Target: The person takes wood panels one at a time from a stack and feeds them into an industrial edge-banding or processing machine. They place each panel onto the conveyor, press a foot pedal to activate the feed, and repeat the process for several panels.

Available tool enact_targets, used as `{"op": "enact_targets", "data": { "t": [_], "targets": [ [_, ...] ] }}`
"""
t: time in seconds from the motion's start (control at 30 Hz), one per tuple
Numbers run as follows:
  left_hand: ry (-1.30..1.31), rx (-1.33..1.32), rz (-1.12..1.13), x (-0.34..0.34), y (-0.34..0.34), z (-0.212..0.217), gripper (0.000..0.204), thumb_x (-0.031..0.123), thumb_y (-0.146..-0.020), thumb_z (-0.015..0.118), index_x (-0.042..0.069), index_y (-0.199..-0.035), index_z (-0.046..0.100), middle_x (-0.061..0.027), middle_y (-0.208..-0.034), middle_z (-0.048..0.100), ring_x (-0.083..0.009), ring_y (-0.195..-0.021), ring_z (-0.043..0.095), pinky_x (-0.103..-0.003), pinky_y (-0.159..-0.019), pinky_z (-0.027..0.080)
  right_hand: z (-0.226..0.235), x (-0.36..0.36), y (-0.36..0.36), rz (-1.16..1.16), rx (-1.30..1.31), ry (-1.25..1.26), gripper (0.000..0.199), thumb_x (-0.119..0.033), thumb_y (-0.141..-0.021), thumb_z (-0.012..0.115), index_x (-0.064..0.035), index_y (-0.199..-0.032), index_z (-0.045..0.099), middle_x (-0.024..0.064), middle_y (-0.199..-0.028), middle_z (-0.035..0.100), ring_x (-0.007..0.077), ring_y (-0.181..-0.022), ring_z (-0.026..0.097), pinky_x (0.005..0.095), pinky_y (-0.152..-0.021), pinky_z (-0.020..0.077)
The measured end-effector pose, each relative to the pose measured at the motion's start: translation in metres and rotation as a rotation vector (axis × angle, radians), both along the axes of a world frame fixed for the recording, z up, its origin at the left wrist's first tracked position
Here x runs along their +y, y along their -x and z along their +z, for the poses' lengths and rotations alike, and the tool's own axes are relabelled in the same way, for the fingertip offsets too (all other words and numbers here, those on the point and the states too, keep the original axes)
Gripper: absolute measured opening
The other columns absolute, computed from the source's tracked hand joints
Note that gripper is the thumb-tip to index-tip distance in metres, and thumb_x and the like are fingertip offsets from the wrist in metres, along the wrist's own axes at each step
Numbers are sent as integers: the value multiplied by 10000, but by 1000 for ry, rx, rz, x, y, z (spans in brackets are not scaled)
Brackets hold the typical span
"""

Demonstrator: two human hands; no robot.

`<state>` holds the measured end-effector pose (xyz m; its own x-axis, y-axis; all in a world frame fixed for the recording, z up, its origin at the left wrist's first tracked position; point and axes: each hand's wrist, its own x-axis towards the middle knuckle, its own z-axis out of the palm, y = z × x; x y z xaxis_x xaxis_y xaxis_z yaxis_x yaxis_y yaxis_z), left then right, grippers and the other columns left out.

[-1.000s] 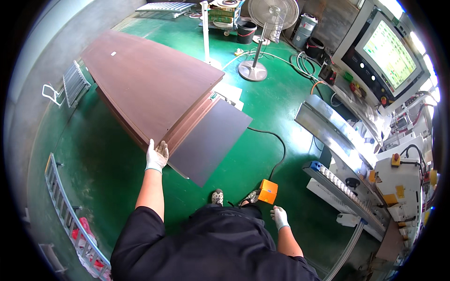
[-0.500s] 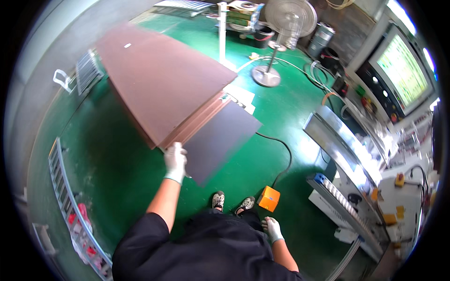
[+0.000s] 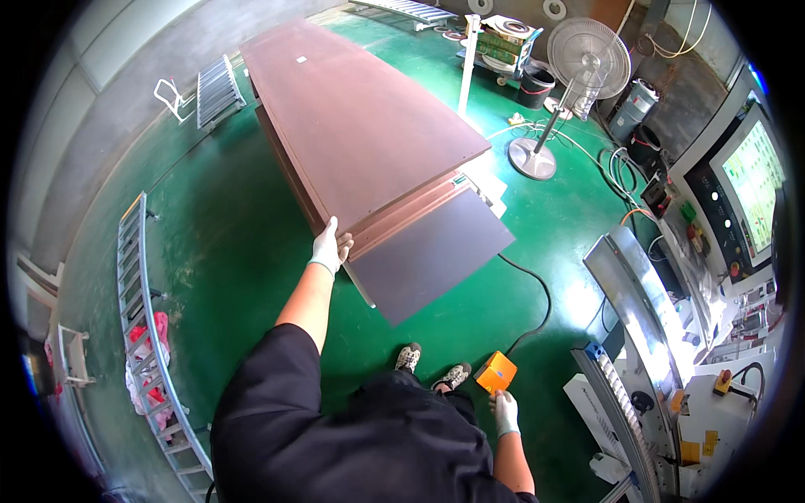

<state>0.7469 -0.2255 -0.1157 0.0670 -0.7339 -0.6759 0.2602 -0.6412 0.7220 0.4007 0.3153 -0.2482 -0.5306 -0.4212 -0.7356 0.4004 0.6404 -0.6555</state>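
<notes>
A stack of large brown panels [image 3: 360, 117] lies ahead of me, with a small white label on the top one. A dark grey flat sheet [image 3: 436, 256] projects from below the stack's near end. At the near left corner of the top panel is my left hand [image 3: 329, 246], in a white glove, thumb raised and fingers apart; it looks to be against the corner, but I cannot tell how firmly it touches. My right hand [image 3: 505, 412], also gloved, hangs low at my side with loosely bent fingers, and nothing shows in it. Below its fingertips in depth sits an orange foot pedal [image 3: 496, 371].
A machine with a shiny metal bed [image 3: 641, 285] and a lit screen [image 3: 750, 180] stands on the right. A pedestal fan [image 3: 587, 67] is at the far right. Roller conveyors [image 3: 220, 92] and a long roller frame [image 3: 138, 289] flank the left. Cables [image 3: 625, 172] cross the green floor.
The view has swung, so everything sits farther right in the picture. My left hand has stayed by the stack's corner, its thumb now raised. My right hand still hangs at my side.
</notes>
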Motion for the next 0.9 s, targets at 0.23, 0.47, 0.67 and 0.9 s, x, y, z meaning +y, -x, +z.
{"op": "enact_targets", "data": {
  "t": [0.23, 0.47, 0.67, 0.9],
  "targets": [
    [191, -88, 197, 27, 33, -5, 551, 625, -926, 645, 91, -810, 573, 58, -548, 362, -80, -366, 293, -276, -343, 201, -27, 50, -19, -73, -270, -29, 233, -281, -1034, 546, -67, -1102, 609, 81, -877, 693, 161, -645, 612, 294, -545, 469],
    [144, -85, -28, 121, 45, 5, 585, 639, -974, 554, 85, -790, 569, 30, -498, 354, -113, -368, 309, -299, -385, 235, -2, -67, -28, 192, -282, 239, 334, -304, -1043, 544, -34, -1223, 622, 77, -1040, 713, 151, -835, 652, 293, -725, 526],
    [96, -67, -642, 240, -17, 19, 611, 550, -1071, 395, 7, -886, 605, -53, -570, 544, -179, -509, 571, -306, -524, 454, 124, -238, -93, 462, -223, 516, 552, -337, -1035, 587, 55, -1411, 490, 154, -1187, 695, 228, -1072, 665, 362, -912, 538],
    [71, 200, -604, 264, -38, -8, 501, 447, -1065, 494, 49, -1357, 581, -124, -1350, 618, -281, -1287, 550, -437, -1097, 435, 135, -238, -130, 57, -658, 501, 523, -422, -989, 636, 37, -1240, 645, 130, -1179, 690, 245, -1051, 678, 384, -948, 536]
  ]
}}
